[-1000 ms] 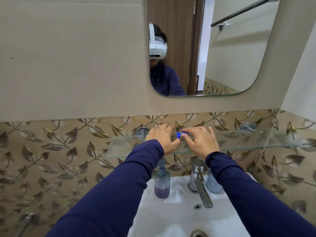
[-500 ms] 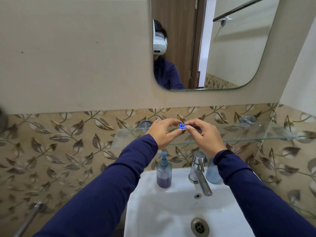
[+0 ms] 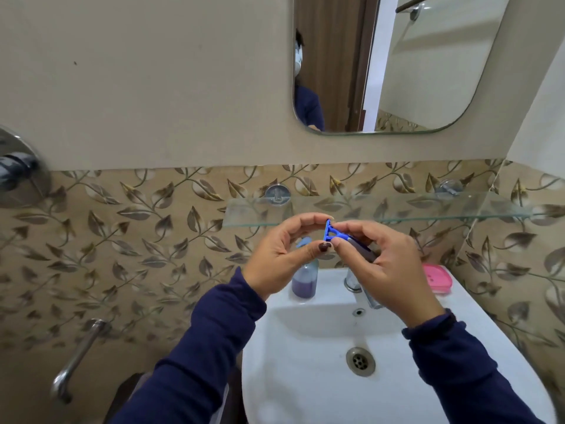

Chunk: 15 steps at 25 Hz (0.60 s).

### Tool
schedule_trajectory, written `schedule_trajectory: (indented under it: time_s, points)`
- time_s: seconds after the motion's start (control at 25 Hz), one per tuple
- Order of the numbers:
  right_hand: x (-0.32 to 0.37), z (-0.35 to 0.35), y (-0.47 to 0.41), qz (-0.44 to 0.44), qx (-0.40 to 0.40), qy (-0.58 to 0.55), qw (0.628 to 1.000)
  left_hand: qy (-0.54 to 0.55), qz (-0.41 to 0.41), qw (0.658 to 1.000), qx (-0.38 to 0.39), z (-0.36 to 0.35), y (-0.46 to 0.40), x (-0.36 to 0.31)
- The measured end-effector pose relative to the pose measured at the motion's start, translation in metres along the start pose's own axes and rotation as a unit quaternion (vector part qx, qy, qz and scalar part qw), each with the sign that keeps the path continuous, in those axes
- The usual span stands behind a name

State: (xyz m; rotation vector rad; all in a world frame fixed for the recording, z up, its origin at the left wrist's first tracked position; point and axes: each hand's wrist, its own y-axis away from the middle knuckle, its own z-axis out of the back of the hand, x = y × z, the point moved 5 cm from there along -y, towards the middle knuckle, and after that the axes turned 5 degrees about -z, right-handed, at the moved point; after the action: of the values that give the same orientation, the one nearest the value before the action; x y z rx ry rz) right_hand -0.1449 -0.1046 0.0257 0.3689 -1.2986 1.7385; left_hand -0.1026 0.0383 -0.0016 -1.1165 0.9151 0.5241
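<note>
A small blue razor (image 3: 334, 234) is held up in front of me, above the white sink (image 3: 305, 377) and just below the glass shelf (image 3: 428, 209). My right hand (image 3: 388, 267) grips its handle, which runs back into the palm. My left hand (image 3: 281, 255) pinches the razor's head between thumb and forefinger. Both arms wear dark blue sleeves.
A soap dispenser (image 3: 304, 278) with purple liquid stands at the sink's back left, a chrome tap (image 3: 363, 292) at the middle, a pink soap dish (image 3: 437, 278) at the back right. A mirror (image 3: 397, 62) hangs above. Chrome fittings (image 3: 76, 359) stick out of the left wall.
Both hands have lifted the razor off the glass shelf and drawn it toward me, down over the sink. The camera has tilted down and shows more of the basin.
</note>
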Motion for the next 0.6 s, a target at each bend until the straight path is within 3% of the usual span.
schedule_trajectory:
  time_s: [0.4,0.6]
  points:
    - [0.026,-0.011,0.052,0.091,-0.028,0.144,0.985,0.127,0.051,0.99,-0.014,-0.014,0.057,0.003]
    - [0.021,-0.01,0.085,0.078,-0.038,0.163,0.983,0.163,0.069,0.984,-0.013,-0.032,0.087,0.01]
